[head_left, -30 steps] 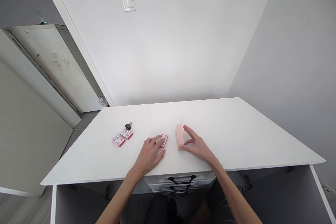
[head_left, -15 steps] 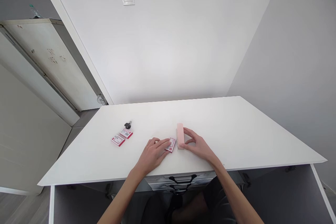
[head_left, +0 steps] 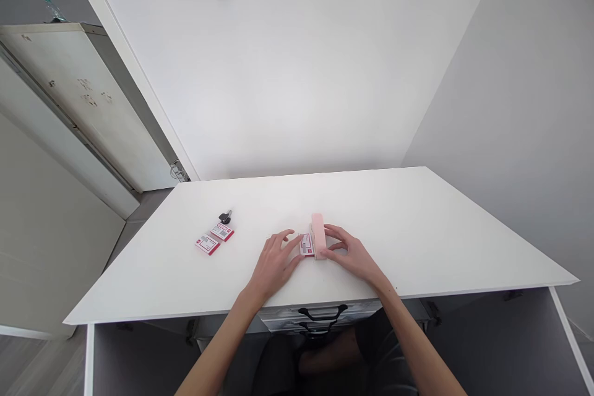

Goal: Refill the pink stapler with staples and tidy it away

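"The fingers?"

"Left hand [head_left: 273, 263]: thumb and forefinger pinch a red-and-white box [head_left: 307, 246], just left of the pink bar [head_left: 318, 235]. Right hand [head_left: 355, 258]: spread, touching the bar's right side; whether pinching, I can't tell."

"Farther out?"

"Two similar boxes [head_left: 207, 244], well left of the bar."

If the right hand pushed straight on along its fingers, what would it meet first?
The long pink object; the right hand's fingertips look right against its side, though a slight gap is hard to rule out.
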The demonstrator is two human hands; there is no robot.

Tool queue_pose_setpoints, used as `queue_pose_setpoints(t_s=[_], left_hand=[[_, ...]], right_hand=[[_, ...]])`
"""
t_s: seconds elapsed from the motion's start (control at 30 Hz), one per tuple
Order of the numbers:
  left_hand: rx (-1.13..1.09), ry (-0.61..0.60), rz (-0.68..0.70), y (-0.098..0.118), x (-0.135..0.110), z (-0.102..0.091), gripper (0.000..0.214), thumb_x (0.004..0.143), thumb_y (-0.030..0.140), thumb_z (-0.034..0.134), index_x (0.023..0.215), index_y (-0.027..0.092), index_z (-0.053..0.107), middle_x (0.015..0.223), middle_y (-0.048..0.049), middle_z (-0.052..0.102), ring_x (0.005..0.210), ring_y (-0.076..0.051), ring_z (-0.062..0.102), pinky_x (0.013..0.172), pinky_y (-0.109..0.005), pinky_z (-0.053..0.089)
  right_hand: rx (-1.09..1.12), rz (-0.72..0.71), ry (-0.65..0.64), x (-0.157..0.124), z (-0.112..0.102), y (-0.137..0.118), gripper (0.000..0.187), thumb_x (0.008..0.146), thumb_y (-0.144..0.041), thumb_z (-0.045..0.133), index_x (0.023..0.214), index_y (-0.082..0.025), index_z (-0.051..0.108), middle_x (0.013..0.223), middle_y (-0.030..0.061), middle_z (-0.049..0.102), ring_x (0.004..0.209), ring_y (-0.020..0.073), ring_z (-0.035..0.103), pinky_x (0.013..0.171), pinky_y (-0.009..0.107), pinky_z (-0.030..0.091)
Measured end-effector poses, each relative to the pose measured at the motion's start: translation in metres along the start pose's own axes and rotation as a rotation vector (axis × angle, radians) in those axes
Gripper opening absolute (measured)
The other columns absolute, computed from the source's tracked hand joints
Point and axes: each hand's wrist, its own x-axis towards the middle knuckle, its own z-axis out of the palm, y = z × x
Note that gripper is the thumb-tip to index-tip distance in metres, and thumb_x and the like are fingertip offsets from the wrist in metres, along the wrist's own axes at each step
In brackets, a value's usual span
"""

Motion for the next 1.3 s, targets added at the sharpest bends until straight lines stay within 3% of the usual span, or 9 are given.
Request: queue_pose_setpoints(t_s=[0.17,0.33,0.5,0.67,0.87,1.0,1.17,1.3], left_hand=[[0.120,0.158,-0.162,-0.031,-0.010,-0.013,0.037,0.102,0.034,0.052,0.138,0.027,0.057,0.144,-0.0127,0.054,0.134,-0.032,0.048,0.113,-0.054,0.041],[0.299,0.297,-0.448,-0.082,-0.031,-0.041,0.047,0.096,0.042,0.057,0.137,0.019,0.054,0.150,-0.0205,0.045,0.141,-0.041,0.037,0.115,-0.063,0.034],[0.302,0.294,-0.593,-0.120,-0.049,-0.062,0.064,0.091,0.054,0.060,0.142,0.016,0.049,0.148,-0.0213,0.051,0.141,-0.041,0.040,0.116,-0.060,0.033],[0.172,0.196,-0.678,-0.133,-0.052,-0.063,0.073,0.091,0.062,0.058,0.146,0.015,0.047,0.141,-0.0196,0.061,0.133,-0.040,0.051,0.112,-0.059,0.038],[0.160,0.206,-0.629,-0.125,-0.054,-0.065,0.076,0.090,0.064,0.060,0.147,0.016,0.048,0.136,-0.0170,0.065,0.126,-0.037,0.058,0.104,-0.051,0.048],[0.054,0.225,-0.501,-0.098,-0.048,-0.063,0.073,0.089,0.062,0.066,0.146,0.021,0.048,0.138,-0.0138,0.064,0.127,-0.033,0.058,0.106,-0.049,0.049],[-0.212,-0.061,-0.277,-0.049,-0.015,-0.049,0.080,0.089,0.060,0.070,0.155,0.033,0.035,0.144,-0.0070,0.061,0.133,-0.029,0.056,0.109,-0.045,0.047],[-0.278,-0.185,-0.182,-0.023,0.018,-0.038,0.086,0.086,0.060,0.074,0.157,0.033,0.034,0.142,-0.0069,0.063,0.132,-0.031,0.055,0.108,-0.047,0.046]], right_hand=[[0.007,-0.033,0.101,0.004,0.001,0.010,0.048,0.095,-0.052,0.062,0.137,-0.028,0.060,0.137,0.0104,0.069,0.120,0.0271,0.069,0.099,0.048,0.059],[0.031,-0.003,0.109,0.003,0.002,0.011,0.046,0.097,-0.055,0.058,0.134,-0.027,0.060,0.135,0.0105,0.070,0.117,0.0264,0.070,0.097,0.047,0.060],[0.040,0.024,0.112,0.002,0.002,0.011,0.045,0.097,-0.056,0.057,0.131,-0.027,0.061,0.134,0.0099,0.070,0.101,0.0239,0.074,0.096,0.047,0.060],[0.022,0.038,0.111,0.002,0.002,0.011,0.044,0.097,-0.057,0.056,0.129,-0.027,0.062,0.133,0.0092,0.071,0.093,0.0217,0.075,0.095,0.045,0.060],[-0.007,0.032,0.112,0.003,0.002,0.009,0.043,0.098,-0.057,0.054,0.125,-0.026,0.065,0.124,0.0086,0.074,0.089,0.0215,0.075,0.092,0.043,0.059],[-0.023,0.043,0.105,0.004,0.001,0.010,0.042,0.098,-0.058,0.053,0.124,-0.026,0.065,0.123,0.0079,0.075,0.088,0.0214,0.075,0.091,0.042,0.058],[-0.040,0.046,0.097,0.004,-0.001,0.010,0.043,0.099,-0.059,0.052,0.123,-0.027,0.066,0.123,0.0075,0.075,0.090,0.0220,0.075,0.089,0.040,0.058],[-0.032,0.034,0.096,0.005,-0.002,0.010,0.042,0.099,-0.057,0.053,0.123,-0.027,0.067,0.119,0.0071,0.076,0.090,0.0217,0.075,0.089,0.039,0.058]])
